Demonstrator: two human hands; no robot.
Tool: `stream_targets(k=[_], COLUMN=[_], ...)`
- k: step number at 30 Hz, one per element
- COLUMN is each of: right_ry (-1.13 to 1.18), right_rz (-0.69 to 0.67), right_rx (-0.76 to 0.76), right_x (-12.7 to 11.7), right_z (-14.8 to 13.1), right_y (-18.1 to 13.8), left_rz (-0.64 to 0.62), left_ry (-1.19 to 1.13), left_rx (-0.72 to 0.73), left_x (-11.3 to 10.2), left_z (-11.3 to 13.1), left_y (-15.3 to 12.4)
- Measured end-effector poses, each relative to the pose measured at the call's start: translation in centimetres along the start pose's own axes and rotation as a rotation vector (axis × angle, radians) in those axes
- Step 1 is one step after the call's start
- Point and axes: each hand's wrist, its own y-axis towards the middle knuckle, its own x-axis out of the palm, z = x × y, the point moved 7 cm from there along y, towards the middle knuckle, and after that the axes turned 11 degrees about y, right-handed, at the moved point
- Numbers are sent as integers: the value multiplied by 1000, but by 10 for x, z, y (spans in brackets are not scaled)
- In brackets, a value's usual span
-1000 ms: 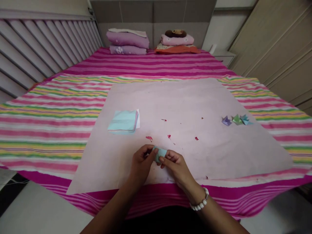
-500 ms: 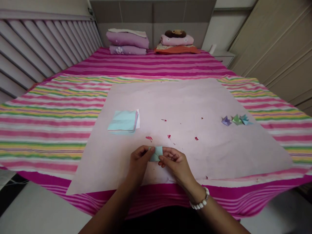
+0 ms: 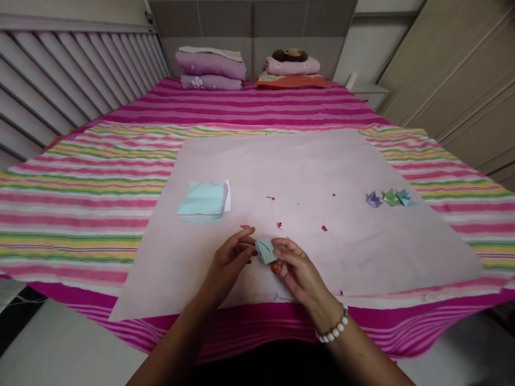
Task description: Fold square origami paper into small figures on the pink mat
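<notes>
My right hand (image 3: 296, 266), with a white bead bracelet at the wrist, pinches a small folded light-blue paper piece (image 3: 266, 250) just above the big pale pink sheet (image 3: 362, 252). My left hand (image 3: 230, 259) hovers beside the piece with its fingers apart, the fingertips close to the paper's left edge but off it. A stack of light-blue square papers (image 3: 204, 200) lies to the left on the sheet. Three small folded paper shapes (image 3: 389, 198), purple, green and blue, sit in a row at the right.
The pink sheet covers a striped bedspread (image 3: 80, 182) on a bed. Tiny red paper scraps (image 3: 324, 228) dot the sheet's middle. Folded bedding (image 3: 211, 68) and pillows lie at the headboard. A slatted rail (image 3: 60, 80) runs along the left, wardrobe doors (image 3: 462, 80) along the right.
My left hand has let go of the blue piece and opened. My right hand now holds it alone and has turned it, lifting it a little farther from me.
</notes>
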Motion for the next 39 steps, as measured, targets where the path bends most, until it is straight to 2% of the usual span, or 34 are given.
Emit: stream_targets(k=[5,10,16,19,23,27,33,39], right_ry=[16,-48,-94,-126,-173,-224,-401,-388], right_rz=[15,-1,-11,-31,-100,-191,-186,-196], right_rx=[27,-14,-11,-21,-70,-121,-256,-332], right_x=[-2,0,2,5,10,13,11,16], right_z=[4,1,-2,-2,-5,-8,-15,-21], right_y=[0,-1,-5,-6,-7,-8,-8,-11], left_rz=[-146,-175,-307,-241,-117,-93,-42,-2], left_ry=[147,242,408,448,431,321,180,79], left_rx=[66,93,296,313,208,93,5,-25], left_x=[5,7,11,7,-1,-3,-2,3], left_z=[5,8,23,22,13,3,-2,4], left_y=[-5,-7,-12,-9,-4,-4,-2,-2])
